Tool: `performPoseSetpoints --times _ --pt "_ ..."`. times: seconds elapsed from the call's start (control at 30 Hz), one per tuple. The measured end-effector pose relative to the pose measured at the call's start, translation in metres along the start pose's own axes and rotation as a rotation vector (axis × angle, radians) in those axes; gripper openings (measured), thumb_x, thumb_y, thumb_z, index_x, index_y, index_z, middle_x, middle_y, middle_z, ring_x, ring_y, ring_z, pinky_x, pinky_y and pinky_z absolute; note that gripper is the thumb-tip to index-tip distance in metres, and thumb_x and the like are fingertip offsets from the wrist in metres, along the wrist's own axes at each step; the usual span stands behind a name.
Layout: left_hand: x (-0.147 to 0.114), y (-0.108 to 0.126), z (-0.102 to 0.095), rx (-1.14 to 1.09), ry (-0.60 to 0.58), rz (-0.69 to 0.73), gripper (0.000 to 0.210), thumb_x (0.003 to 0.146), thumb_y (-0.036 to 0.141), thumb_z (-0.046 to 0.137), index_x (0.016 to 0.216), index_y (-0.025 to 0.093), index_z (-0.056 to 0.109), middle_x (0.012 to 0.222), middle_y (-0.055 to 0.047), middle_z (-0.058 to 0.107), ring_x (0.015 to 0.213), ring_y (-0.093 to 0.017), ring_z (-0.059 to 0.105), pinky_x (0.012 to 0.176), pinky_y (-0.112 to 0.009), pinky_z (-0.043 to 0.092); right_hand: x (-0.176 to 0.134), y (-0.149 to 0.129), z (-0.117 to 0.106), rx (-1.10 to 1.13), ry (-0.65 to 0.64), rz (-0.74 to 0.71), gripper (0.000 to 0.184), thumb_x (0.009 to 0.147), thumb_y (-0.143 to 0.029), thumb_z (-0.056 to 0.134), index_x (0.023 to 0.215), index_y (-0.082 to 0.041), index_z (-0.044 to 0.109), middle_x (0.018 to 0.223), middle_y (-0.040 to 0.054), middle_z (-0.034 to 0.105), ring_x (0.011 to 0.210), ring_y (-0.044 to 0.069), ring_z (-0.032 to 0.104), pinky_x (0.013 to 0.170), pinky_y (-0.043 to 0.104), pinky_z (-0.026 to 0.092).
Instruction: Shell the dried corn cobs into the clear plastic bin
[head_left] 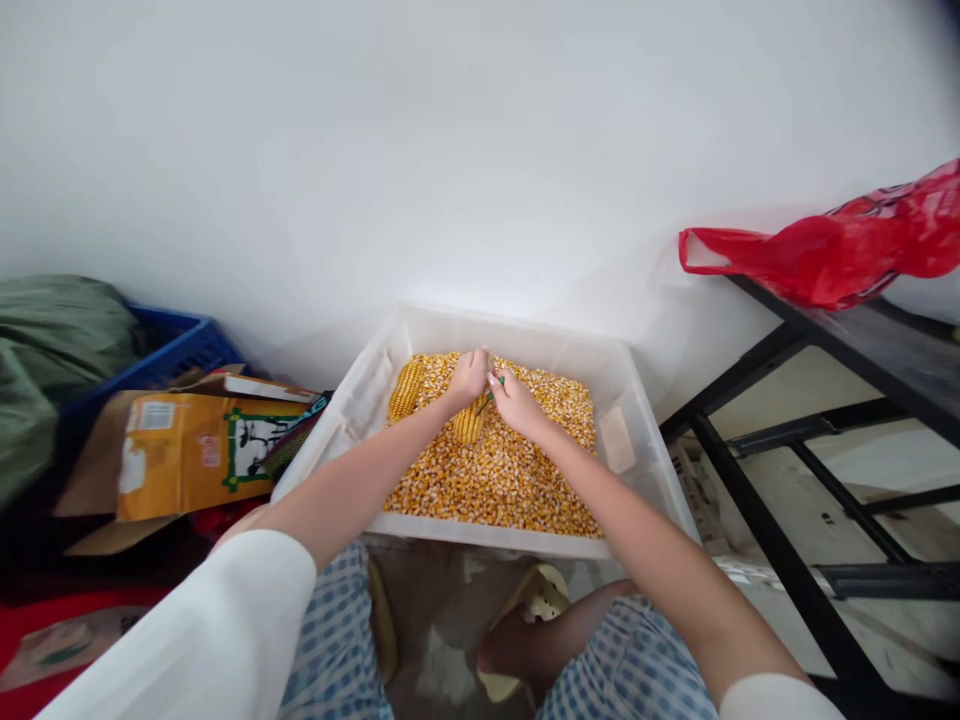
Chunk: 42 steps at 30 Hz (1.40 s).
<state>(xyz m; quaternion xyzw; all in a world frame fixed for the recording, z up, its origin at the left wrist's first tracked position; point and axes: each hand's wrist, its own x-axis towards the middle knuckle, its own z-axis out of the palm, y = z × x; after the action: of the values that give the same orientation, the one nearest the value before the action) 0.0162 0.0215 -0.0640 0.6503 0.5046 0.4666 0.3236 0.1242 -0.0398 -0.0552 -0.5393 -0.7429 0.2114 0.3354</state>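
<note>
A translucent plastic bin [352, 430] holds a thick layer of loose yellow corn kernels [495, 490]. Over its middle, my left hand [469, 376] is closed around the upper end of a corn cob [469, 424] that still carries kernels. My right hand [517, 402] is right beside it, fingers closed on a thin tool with a green handle [500, 381]; its dark, slim shaft points down against the cob's side. The tool's exact kind is too small to tell. Another full corn cob [406, 390] lies on the kernels at the bin's left.
A white wall rises behind the bin. To the left are a yellow cardboard box [202, 450], a blue crate [180, 345] and a green sack [64, 340]. On the right stands a black metal frame [757, 500] with a red plastic bag [832, 245] on top.
</note>
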Motion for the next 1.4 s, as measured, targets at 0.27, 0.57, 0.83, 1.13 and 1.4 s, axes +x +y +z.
performPoseSetpoints --times 0.27,0.57,0.83,1.13,1.4 --pt "0.010 -0.008 -0.004 -0.047 -0.014 -0.048 0.042 0.081 0.034 0.023 0.053 0.017 0.049 0.053 -0.003 0.051 0.059 -0.014 0.048 0.061 -0.026 0.037 -0.006 -0.004 -0.001 -0.136 -0.068 -0.146 0.015 0.092 -0.028 0.031 0.087 -0.018 0.042 0.063 -0.0008 0.049 0.057 0.014 0.047 0.053 0.023 0.029" --pt "0.009 -0.003 -0.006 -0.059 -0.132 -0.076 0.044 0.082 0.039 0.024 0.057 0.016 0.052 0.053 -0.002 0.052 0.058 -0.015 0.049 0.065 -0.027 0.039 -0.012 -0.009 0.000 -0.446 -0.106 -0.162 0.027 0.094 -0.033 0.022 0.099 -0.014 0.041 0.069 0.0054 0.058 0.060 0.018 0.054 0.052 0.025 0.030" --pt "0.006 0.011 -0.014 -0.146 -0.325 -0.024 0.042 0.078 0.043 0.033 0.053 0.014 0.051 0.047 0.001 0.048 0.049 -0.011 0.044 0.054 -0.024 0.036 -0.019 -0.013 0.000 -0.643 0.056 -0.164 0.038 0.094 -0.035 0.018 0.095 -0.013 0.049 0.069 0.0078 0.061 0.059 0.018 0.055 0.054 0.026 0.029" --pt "0.004 0.012 -0.017 -0.090 -0.312 0.016 0.048 0.081 0.036 0.023 0.048 0.014 0.050 0.046 -0.001 0.049 0.053 -0.012 0.046 0.058 -0.024 0.036 -0.022 -0.006 0.013 -0.544 0.177 -0.144 0.037 0.094 -0.034 0.023 0.084 -0.014 0.053 0.065 0.0055 0.060 0.056 0.015 0.053 0.051 0.024 0.025" --pt "0.001 0.013 -0.013 -0.067 -0.246 0.033 0.047 0.082 0.033 0.020 0.046 0.016 0.046 0.045 -0.001 0.045 0.053 -0.012 0.044 0.058 -0.025 0.034 -0.018 -0.008 0.013 -0.673 0.111 -0.020 0.036 0.093 -0.030 0.022 0.084 -0.013 0.052 0.063 0.0071 0.059 0.054 0.017 0.053 0.049 0.026 0.023"
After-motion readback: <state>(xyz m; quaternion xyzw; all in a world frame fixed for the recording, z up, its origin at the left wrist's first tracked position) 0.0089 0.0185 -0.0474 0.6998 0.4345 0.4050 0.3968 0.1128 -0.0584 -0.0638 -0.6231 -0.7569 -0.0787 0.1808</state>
